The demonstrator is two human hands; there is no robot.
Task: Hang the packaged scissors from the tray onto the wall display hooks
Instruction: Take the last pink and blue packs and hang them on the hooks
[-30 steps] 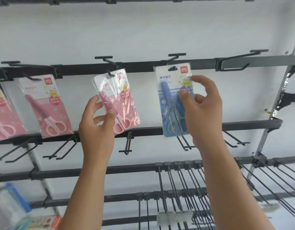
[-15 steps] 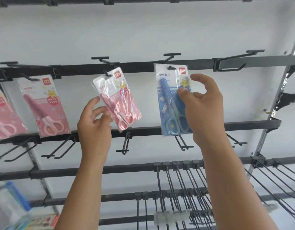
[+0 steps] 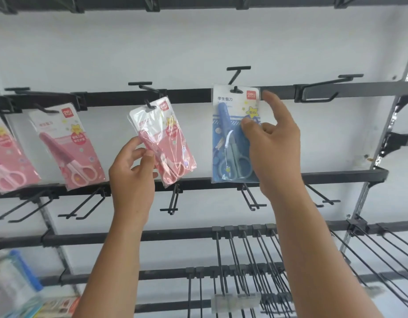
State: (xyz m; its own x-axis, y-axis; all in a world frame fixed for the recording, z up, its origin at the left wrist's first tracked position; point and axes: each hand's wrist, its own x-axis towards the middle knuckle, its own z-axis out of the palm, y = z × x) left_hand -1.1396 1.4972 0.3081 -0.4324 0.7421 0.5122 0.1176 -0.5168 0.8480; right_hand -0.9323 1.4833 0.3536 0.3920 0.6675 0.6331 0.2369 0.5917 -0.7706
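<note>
A pink scissors pack [image 3: 162, 141] hangs tilted on a black hook [image 3: 150, 104] of the top rail. My left hand [image 3: 131, 173] pinches its lower left edge. A blue scissors pack [image 3: 232, 136] hangs straight on the hook [image 3: 236, 89] to the right. My right hand [image 3: 271, 148] holds that pack's right side, thumb on the front, index finger raised beside its top corner. Two more pink packs [image 3: 69, 148] [image 3: 5, 161] hang farther left.
Black rails [image 3: 336, 90] cross a white wall. An unused hook [image 3: 322, 88] sticks out at the upper right. Several bare hooks [image 3: 253, 198] jut from the second rail, and long wire pegs [image 3: 244, 260] fill the lower rows. Blurred packaged goods [image 3: 12, 285] sit at the lower left.
The blue pack's hole now sits over its hook and the pack hangs straighter. My right index finger has lifted. The pink pack stays tilted in my left hand.
</note>
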